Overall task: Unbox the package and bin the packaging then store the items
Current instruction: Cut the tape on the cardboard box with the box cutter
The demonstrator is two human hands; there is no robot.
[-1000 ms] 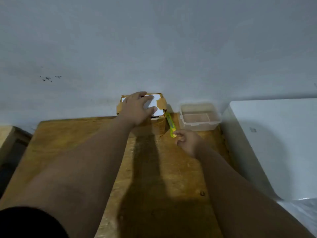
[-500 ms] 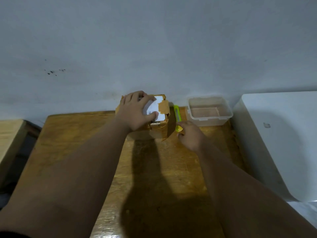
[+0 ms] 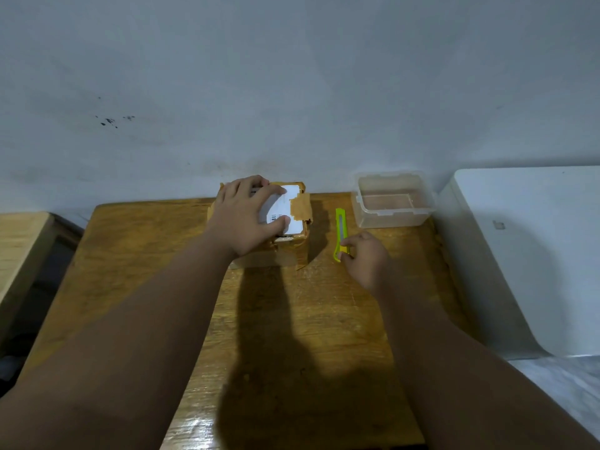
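A small cardboard package (image 3: 292, 254), wrapped in brown tape with a white label on top, stands at the far side of the wooden table (image 3: 136, 261) near the wall. My left hand (image 3: 248, 219) lies over its top, fingers gripping the label side. To its right a yellow-green utility knife (image 3: 340, 228) lies on the table, pointing away from me. My right hand (image 3: 365, 261) pinches the knife's near end between thumb and fingers.
A clear, empty plastic container (image 3: 393, 216) sits at the table's far right corner against the grey wall. A white appliance or cabinet (image 3: 532, 254) stands right of the table. A second wooden surface (image 3: 19, 241) is at the left.
The package has slid a little toward me under my left hand. The knife and my right hand sit farther from the package than before, and my view has shifted.
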